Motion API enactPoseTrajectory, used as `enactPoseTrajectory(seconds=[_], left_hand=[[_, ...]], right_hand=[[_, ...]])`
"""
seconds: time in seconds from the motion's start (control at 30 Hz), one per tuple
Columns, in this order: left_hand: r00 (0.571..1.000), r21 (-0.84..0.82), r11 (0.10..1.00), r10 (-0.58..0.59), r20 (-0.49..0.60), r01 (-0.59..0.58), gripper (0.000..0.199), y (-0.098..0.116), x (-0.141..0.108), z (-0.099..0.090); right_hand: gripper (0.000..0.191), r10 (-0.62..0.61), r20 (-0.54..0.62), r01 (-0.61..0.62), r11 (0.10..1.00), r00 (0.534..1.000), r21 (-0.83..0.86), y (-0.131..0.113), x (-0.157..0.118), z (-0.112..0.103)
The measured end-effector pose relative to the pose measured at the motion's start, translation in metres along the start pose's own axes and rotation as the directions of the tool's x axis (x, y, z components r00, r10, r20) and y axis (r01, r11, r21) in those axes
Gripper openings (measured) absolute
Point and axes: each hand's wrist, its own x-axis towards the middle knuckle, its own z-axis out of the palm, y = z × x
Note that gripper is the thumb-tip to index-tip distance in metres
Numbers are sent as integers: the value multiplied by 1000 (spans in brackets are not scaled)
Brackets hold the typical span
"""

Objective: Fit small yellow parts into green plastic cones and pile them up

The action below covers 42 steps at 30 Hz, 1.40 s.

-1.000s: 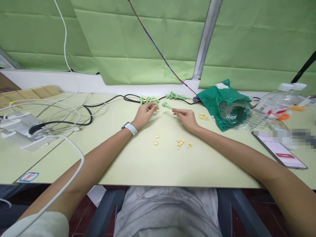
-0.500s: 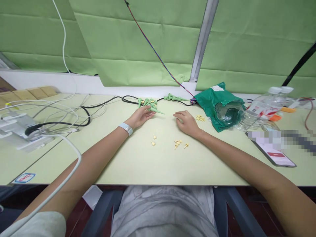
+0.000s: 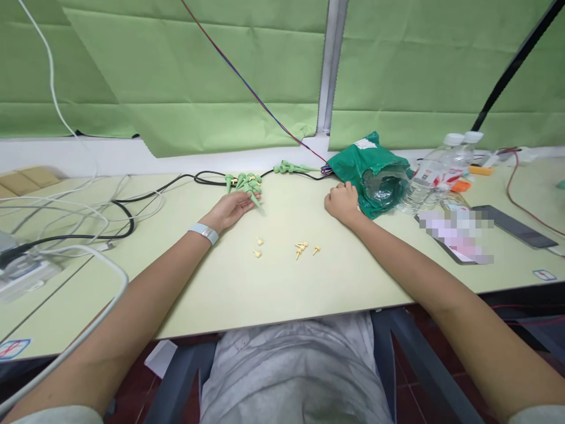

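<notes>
My left hand (image 3: 229, 210) holds a green pointed cone-shaped piece (image 3: 256, 202), its narrow tip aimed toward me and to the right. Just beyond these fingers lies a heap of similar green pieces (image 3: 241, 179) with some yellow bits among them. My right hand (image 3: 343, 202) rests on the table beside the green bag, back up and fingers curled under. Whatever is beneath or between its fingers is hidden. Small yellow pegs (image 3: 301, 247) lie in a loose group nearer to me, with two more yellow pegs (image 3: 258, 247) to their left.
A torn green plastic bag (image 3: 375, 171) stands at the back right, beside clear bottles (image 3: 435, 176). Phones (image 3: 514, 227) lie farther right. More green pieces (image 3: 291, 168) are by the wall. Cables (image 3: 126, 218) and a white device (image 3: 26, 274) occupy the left side.
My right hand has moved right and its fingers have curled down, covering the spot where a yellow pile lay. My left hand still holds the green piece. The view has turned right.
</notes>
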Motion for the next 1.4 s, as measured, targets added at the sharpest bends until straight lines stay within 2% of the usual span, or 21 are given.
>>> enactPoseTrajectory(seconds=[0.1,0.23,0.43,0.53,0.8,0.9,1.03,1.13,1.2,1.3,1.4], left_hand=[[1000,-10,1000,9,17,-9,14,0,0,-1],[1000,3,1000,6,12,-6,16,1,1,-1],[999,2,1000,17,44,-17,20,2,1,-1],[999,-7,1000,16,49,-16,18,2,0,0],[999,27,1000,13,34,-14,21,3,-1,3],[999,38,999,11,43,-13,22,3,-3,3],[998,27,999,29,52,-31,15,1,-3,0],[996,19,999,37,83,-38,13,0,-1,-3],[995,4,999,43,88,-43,14,0,0,-2],[995,-25,998,59,83,-58,17,2,-4,5],[984,-26,999,43,171,-40,25,3,-11,15]], right_hand=[[36,42,65,-42,999,997,0,-2,1,-2],[35,69,97,-71,997,993,10,-4,1,-4],[42,162,19,-163,986,987,30,-5,1,-2],[41,171,36,-172,984,985,36,-5,0,-4],[30,87,47,-92,991,995,100,1,2,-4],[28,24,0,-24,991,1000,131,3,2,-3],[27,-127,-115,150,963,985,224,2,0,-3],[24,-228,-197,285,894,954,345,-4,-1,-2],[21,-242,-232,328,808,942,490,-12,-2,-2],[11,-148,-197,246,606,969,757,-31,-6,-2],[14,-70,-67,85,317,995,945,-57,-16,-5]])
